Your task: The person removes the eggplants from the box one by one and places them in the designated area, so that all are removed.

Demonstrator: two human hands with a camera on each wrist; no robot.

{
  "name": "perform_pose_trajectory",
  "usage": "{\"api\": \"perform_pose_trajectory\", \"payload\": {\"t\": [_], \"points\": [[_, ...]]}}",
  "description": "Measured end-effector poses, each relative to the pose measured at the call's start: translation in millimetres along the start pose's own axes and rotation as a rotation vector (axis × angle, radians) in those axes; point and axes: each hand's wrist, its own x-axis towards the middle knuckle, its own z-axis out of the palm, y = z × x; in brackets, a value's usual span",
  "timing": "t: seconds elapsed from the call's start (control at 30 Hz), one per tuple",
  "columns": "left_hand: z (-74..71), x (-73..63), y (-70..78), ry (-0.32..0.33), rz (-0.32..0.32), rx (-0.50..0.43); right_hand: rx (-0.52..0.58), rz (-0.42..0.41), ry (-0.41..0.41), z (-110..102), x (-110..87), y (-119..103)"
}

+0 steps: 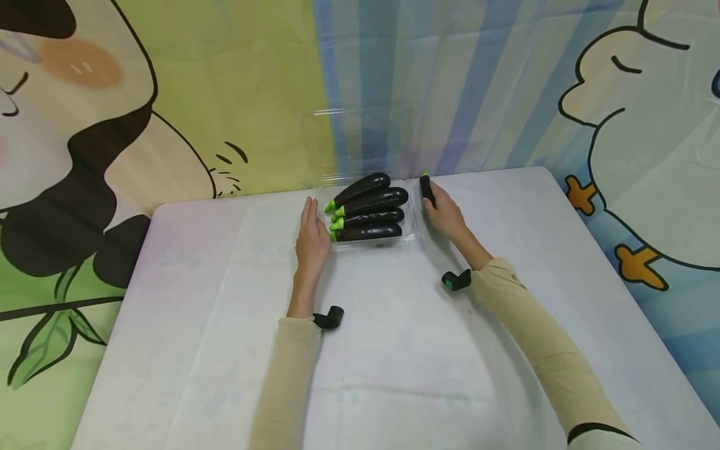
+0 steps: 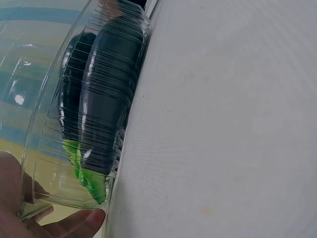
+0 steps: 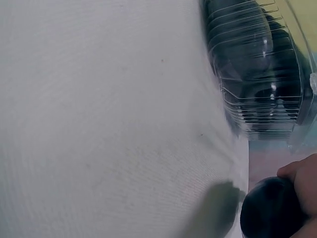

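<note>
- Bench [image 1: 388, 362]: beneath both forearms, before a backdrop [image 1: 270, 94].
- Container [image 1: 374, 244], one: on the bench, at its far edge, between the two hands.
- Lid [image 1: 365, 140], one: raised behind the container, before the backdrop.
- Eggplants [image 1: 371, 202], four: in the container, side by side in a row from back to front, stem ends to the left.
- Left hand [image 1: 312, 244]: at the container's left side.
- Right hand [image 1: 445, 212]: right of the container, apart from it.
- Fifth eggplant [image 1: 426, 189]: in the right hand, outside the container, just beside its right wall, stem end pointing to the rear.
</note>
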Motion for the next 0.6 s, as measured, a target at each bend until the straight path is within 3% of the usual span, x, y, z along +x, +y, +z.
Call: {"api": "perform_pose_trajectory", "payload": {"t": [0.6], "points": [[1.3, -1.0, -1.5, 0.015, 0.014, 0.010, -0.027, 0.014, -0.082, 6.3, 3.7, 7.0]]}}
